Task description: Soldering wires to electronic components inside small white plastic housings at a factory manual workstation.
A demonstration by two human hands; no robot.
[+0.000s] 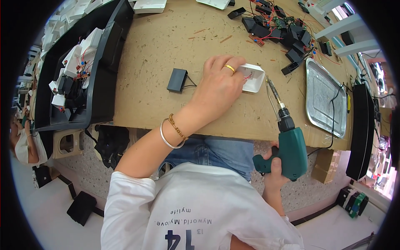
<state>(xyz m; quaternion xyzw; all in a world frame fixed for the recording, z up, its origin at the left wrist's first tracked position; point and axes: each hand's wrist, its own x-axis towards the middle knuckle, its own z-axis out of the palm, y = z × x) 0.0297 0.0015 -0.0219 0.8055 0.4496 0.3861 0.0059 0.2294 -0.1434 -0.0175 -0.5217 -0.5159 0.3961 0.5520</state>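
Observation:
My left hand (223,81), with a ring on one finger, is closed round a small white plastic housing (255,79) on the table. Thin red wires show inside the housing's open side; my fingers cover its left part. My right hand (275,171) grips a green soldering gun (293,152) by its handle. The gun points up and away from me, its thin metal tip just right of the housing and apparently apart from it. A slim feed tube runs beside the tip. Left of my left hand lies a black box (177,80) with dark leads running toward my wrist.
A black crate (109,71) at the left holds white housings with wired parts. Black cases, circuit boards and red wires form a pile (287,35) at the far right. A metal tray (310,96) lies at the right, a black cable (333,121) across it. Scraps dot the brown tabletop (154,112).

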